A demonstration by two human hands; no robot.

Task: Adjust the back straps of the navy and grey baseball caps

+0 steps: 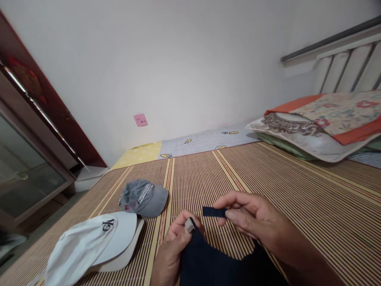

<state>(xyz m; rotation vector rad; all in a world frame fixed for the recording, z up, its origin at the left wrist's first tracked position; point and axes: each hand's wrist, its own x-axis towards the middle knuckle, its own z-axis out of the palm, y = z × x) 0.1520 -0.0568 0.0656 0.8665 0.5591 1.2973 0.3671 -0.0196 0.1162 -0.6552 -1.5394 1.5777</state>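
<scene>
2 hands (172, 239) (254, 214) | navy cap (212, 266) — 1 | 1 buckle (189, 225) | grey cap (143, 198) — 1 | 1 note (140, 120)

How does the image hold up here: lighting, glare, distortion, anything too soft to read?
Head view throughout: soft, diffuse light, no harsh glare on the metal clasp; dark fabric so deep in tone that its folds barely show; strong slant on the red door frame, likely wide-angle distortion; writing on the pink note too small and soft to read; lower-left edge dim.
</scene>
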